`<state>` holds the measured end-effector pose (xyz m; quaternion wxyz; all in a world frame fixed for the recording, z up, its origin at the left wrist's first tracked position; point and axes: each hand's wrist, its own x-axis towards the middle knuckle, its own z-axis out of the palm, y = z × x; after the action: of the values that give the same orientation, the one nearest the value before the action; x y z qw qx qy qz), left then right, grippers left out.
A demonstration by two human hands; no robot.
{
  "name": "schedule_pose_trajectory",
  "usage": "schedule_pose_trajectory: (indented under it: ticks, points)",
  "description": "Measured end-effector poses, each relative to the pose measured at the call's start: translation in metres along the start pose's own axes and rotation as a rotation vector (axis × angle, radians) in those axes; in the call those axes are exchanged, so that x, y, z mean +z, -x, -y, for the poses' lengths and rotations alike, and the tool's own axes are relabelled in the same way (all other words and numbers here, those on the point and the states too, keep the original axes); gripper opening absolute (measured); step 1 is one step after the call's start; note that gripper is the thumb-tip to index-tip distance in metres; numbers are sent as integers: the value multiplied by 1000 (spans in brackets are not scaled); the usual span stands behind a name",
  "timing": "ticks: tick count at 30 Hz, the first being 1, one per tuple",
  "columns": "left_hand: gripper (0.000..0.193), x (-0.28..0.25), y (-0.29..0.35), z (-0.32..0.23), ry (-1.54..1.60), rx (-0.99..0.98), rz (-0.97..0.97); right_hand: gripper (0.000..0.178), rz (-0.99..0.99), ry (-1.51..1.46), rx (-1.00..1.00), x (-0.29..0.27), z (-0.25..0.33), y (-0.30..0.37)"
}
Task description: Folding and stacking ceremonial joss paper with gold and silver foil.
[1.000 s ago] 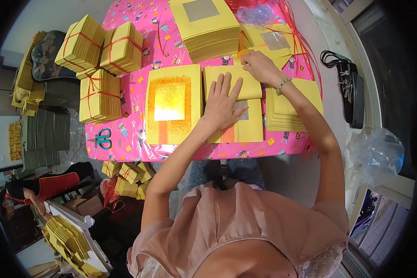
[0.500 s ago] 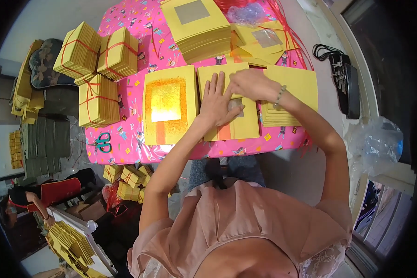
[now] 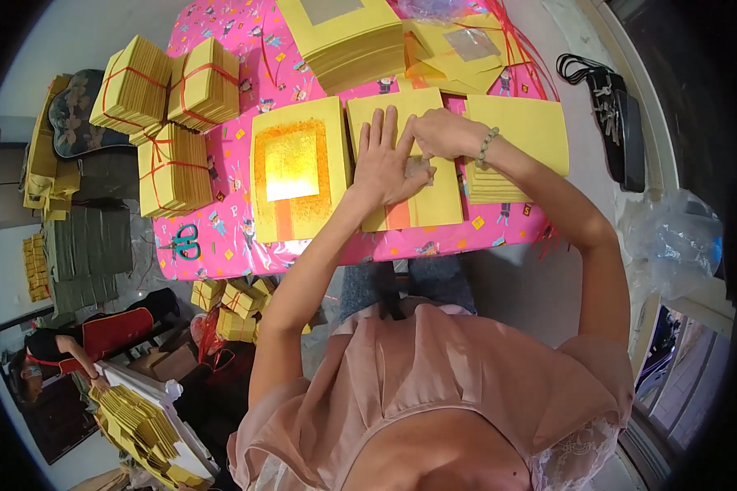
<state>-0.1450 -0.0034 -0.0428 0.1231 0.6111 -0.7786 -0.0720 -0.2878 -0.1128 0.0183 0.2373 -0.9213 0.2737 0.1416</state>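
Note:
My left hand [image 3: 385, 168] lies flat with its fingers spread on a yellow paper sheet [image 3: 440, 200] at the middle of the table. A small silvery patch [image 3: 416, 164] shows beside its thumb. Against the left index finger, my right hand [image 3: 446, 133] is closed, knuckles up, pressed to the same sheet; what its fingertips hold, if anything, is hidden. To the left lies a yellow sheet with a shiny gold square [image 3: 293, 168] and a mottled orange border. A fanned stack of yellow paper [image 3: 520, 135] sits under my right forearm.
A tall yellow paper stack [image 3: 356, 61] stands at the back. Bundles tied with red strips [image 3: 174, 176] and green-handled scissors [image 3: 186, 242] are at the table's left. Keys [image 3: 606, 114] lie on a black case at right. A co-worker's arm [image 3: 78, 358] reaches over yellow paper at lower left.
The whole view has shifted, so the table sits a little higher in the picture. My right hand has moved slightly toward me on the sheet; my left hand stays flat.

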Motion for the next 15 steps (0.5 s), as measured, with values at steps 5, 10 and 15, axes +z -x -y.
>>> schedule_pose_trajectory:
  ticks: [5,10,15]
  points:
    - [101,-1,1,2,-19,3,4,6,4,-42,10,-3,0,-4]
    - [111,-1,17,2,60,-101,-2,21,73,96,18,-6,8,-3]
    - [115,-8,11,0,87,-140,92,37,99,128,89,-9,16,-2]
